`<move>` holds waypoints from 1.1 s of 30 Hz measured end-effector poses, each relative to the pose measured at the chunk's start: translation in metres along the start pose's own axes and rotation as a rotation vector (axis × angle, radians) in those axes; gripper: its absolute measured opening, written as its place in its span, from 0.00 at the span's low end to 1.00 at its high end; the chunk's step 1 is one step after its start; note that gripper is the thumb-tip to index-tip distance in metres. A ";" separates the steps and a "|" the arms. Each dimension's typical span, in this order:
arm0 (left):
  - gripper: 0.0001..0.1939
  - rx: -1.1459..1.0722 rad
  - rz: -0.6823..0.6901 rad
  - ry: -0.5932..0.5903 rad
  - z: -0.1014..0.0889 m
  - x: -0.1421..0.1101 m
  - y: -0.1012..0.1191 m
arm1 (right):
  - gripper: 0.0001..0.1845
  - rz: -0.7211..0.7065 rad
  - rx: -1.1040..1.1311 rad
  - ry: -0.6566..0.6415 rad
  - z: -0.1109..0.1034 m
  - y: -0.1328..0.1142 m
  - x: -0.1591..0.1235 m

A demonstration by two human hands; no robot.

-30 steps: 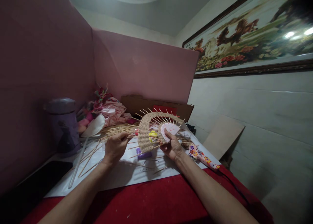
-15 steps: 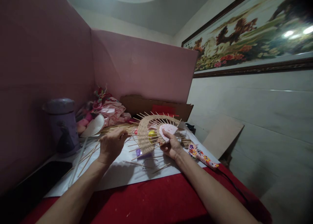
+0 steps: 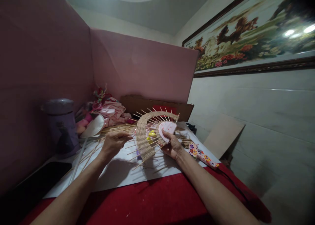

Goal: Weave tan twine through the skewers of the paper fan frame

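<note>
Gripped in my right hand [image 3: 173, 147] is a half-round woven fan frame, held at its inner pink-and-white cloth piece [image 3: 167, 130] with the thumb on top. Thin sticks spread outward from this centre through a wide curved band of beige woven cord [image 3: 142, 130], and their tips stick out past the band. My left hand [image 3: 114, 144] is at the fan's left side, fingers pinched together at the tip of one stick. The frame is raised above the white sheet [image 3: 115, 174].
A purple canister [image 3: 61, 128], a dark phone-like slab [image 3: 46, 175] and a white shell-shaped fan [image 3: 93, 126] are on the left. Pink cloth [image 3: 114, 112] and loose sticks [image 3: 110, 129] lie behind. A flower-patterned glue gun [image 3: 203, 156] with a cord lies right, on the red-covered table [image 3: 137, 202].
The woven fan frame has tilted a little, its lower edge swinging down and its top rising slightly. My left hand has shifted slightly downward, still by the stick tips.
</note>
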State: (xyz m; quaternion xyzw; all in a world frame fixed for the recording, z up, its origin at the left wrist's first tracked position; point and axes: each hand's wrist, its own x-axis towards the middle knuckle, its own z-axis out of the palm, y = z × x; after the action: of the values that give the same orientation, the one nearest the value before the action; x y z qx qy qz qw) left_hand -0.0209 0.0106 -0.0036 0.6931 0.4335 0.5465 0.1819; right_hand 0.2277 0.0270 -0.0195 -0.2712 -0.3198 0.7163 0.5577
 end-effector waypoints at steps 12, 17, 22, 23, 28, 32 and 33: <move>0.08 -0.164 -0.045 0.058 0.011 -0.004 -0.006 | 0.09 0.037 0.051 -0.029 0.007 -0.005 -0.006; 0.07 -0.244 -0.083 0.055 0.014 -0.006 -0.004 | 0.10 0.077 0.022 -0.083 0.005 -0.003 -0.004; 0.08 -0.285 -0.110 0.072 0.014 -0.005 0.000 | 0.11 0.075 0.027 -0.089 0.003 -0.002 -0.003; 0.08 -0.287 -0.111 0.080 0.014 -0.005 0.000 | 0.11 0.081 0.027 -0.078 0.003 -0.002 -0.004; 0.10 -0.272 -0.120 0.117 0.016 -0.005 0.001 | 0.09 0.095 0.047 -0.038 0.006 -0.002 -0.005; 0.12 -0.221 -0.079 0.144 0.015 -0.003 0.000 | 0.09 0.117 0.038 -0.049 0.006 -0.002 -0.006; 0.11 -0.203 -0.061 0.151 0.013 -0.003 0.000 | 0.08 0.112 0.038 -0.051 0.006 -0.002 -0.006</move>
State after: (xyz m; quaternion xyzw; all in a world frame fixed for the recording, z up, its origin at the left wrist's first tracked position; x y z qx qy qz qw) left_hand -0.0091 0.0115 -0.0098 0.6143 0.4091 0.6326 0.2346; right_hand 0.2258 0.0206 -0.0135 -0.2596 -0.3049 0.7589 0.5136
